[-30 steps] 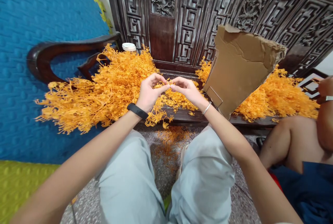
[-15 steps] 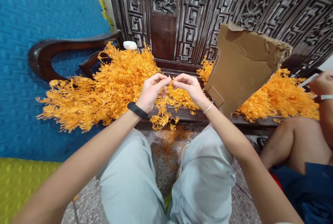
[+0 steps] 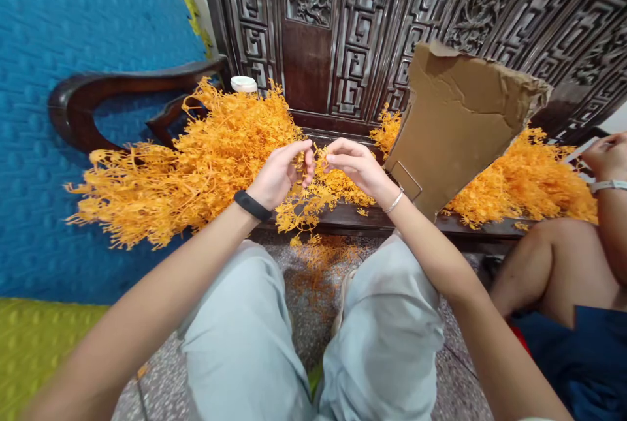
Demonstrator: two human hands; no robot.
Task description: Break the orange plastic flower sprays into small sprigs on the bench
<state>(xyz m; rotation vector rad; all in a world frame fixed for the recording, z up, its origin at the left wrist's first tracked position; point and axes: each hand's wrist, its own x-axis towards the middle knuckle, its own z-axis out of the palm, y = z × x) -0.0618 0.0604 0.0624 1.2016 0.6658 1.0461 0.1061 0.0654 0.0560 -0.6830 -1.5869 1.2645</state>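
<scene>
- Orange, branching sprigs form a large heap [image 3: 196, 166] at the left end of the bench [image 3: 337, 217]; we judge it mostly whole, so plenty there looks unworked.
- At its back we see a white lid [image 3: 243, 85].
- Our left hand [image 3: 274, 179] has thumb and forefinger parted, and its lower fingers hold an orange sprig [image 3: 298, 213] that hangs by the bench's front edge, partly stripped, we judge.
- Orange scraps [image 3: 321, 258] lie on the speckled floor below.
- Between and behind our hands, a low layer of small loose pieces [image 3: 343, 189] looks like the separated share, much smaller than the heap.
- Our right hand [image 3: 360, 166] curls its fingertips close together beside the sprig; blur hides whether they grip a piece, so we cannot tell.
- Brown cardboard [image 3: 455, 127] leans upright, with another orange pile [image 3: 526, 176] around its far side, near a co-worker's hand [image 3: 607, 155].
</scene>
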